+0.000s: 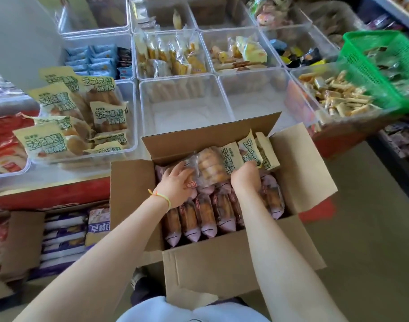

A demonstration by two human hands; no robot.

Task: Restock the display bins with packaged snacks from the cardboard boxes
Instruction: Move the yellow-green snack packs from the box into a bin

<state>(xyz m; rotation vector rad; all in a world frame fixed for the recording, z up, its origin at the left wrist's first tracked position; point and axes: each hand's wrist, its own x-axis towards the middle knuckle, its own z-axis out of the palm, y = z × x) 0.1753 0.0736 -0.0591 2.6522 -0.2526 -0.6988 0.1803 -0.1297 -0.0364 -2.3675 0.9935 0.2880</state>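
An open cardboard box [222,259] stands in front of me, packed with rows of pink-ended pastry packs [206,217]. On top lie a few cream-and-green pastry packs [231,161]. My left hand [175,187] grips the left end of this bunch and my right hand [245,177] grips its right side, both inside the box. To the upper left, a clear display bin [132,126] holds several of the same cream-and-green packs [106,115]. Two clear bins [185,105] behind the box hold nothing.
More clear bins with assorted snacks fill the counter behind. A green basket [382,63] sits on the bins at right. Another cardboard box [24,242] with purple-and-white packs stands on the floor at left. The counter has a red front edge [50,196].
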